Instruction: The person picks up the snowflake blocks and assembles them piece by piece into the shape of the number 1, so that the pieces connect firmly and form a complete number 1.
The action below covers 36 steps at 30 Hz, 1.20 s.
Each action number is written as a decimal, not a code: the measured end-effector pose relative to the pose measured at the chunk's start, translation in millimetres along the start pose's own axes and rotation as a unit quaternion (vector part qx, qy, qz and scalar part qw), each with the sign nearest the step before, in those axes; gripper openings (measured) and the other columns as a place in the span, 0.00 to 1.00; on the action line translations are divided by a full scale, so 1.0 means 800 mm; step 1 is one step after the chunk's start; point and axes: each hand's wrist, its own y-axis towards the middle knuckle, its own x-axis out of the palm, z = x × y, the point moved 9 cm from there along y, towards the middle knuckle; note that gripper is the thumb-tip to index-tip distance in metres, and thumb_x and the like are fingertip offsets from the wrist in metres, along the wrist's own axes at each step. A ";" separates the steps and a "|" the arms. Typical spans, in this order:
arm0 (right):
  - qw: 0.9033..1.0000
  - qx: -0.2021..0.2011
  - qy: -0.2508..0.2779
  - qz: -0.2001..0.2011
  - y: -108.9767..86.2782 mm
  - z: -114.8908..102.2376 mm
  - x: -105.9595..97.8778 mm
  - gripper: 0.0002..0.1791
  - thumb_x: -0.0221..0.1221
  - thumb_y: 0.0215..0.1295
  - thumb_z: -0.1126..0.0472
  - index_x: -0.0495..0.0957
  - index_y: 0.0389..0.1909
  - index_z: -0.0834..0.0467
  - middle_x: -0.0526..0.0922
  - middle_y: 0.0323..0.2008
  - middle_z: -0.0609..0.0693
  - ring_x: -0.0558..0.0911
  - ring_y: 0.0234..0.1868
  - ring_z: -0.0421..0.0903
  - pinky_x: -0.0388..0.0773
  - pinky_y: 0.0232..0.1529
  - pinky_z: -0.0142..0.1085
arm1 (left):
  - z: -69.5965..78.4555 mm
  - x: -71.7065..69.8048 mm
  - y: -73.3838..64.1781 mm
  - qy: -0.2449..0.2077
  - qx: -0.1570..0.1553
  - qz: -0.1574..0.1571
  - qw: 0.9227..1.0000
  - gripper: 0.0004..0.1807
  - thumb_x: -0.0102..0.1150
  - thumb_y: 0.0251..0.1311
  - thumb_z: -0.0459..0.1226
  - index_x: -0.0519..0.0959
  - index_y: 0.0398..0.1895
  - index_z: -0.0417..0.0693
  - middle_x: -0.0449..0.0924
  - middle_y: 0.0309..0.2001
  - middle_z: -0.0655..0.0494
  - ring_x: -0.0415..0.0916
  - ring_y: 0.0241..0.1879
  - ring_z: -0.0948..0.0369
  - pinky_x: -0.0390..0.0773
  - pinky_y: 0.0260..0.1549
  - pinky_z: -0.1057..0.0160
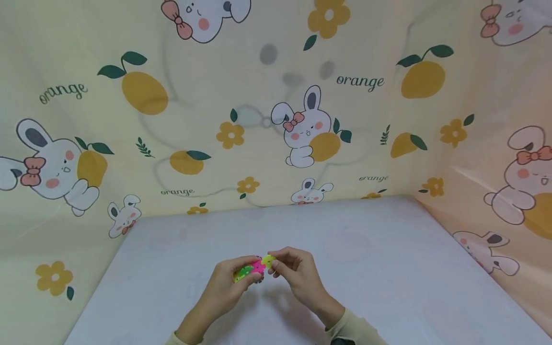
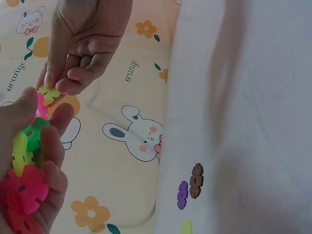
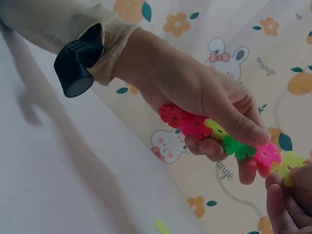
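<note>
My left hand grips a short chain of flower-shaped plastic interlocking discs over the middle of the table. In the right wrist view the chain runs from a red disc through a reddish-pink disc, a yellow one and a green disc to a bright pink disc. At that pink end, my right hand pinches a yellow disc between thumb and fingers, its edge right against the pink one. Fingers of the left hand cover part of the chain.
On the white table, the left wrist view shows a purple disc beside a brown disc, with a yellow-green piece cut off at the frame's bottom. A printed curtain with rabbits and oranges stands around the table's back and sides.
</note>
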 end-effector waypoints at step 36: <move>0.994 0.094 0.047 0.025 0.000 0.028 0.001 0.05 0.56 0.68 0.74 0.71 0.42 0.68 0.78 0.38 0.51 0.84 0.31 0.37 0.85 0.38 0.30 | -0.005 0.010 -0.003 0.071 -0.004 -0.026 0.997 0.24 0.60 0.69 0.51 0.75 0.64 0.55 0.85 0.48 0.53 0.76 0.36 0.67 0.78 0.34 0.69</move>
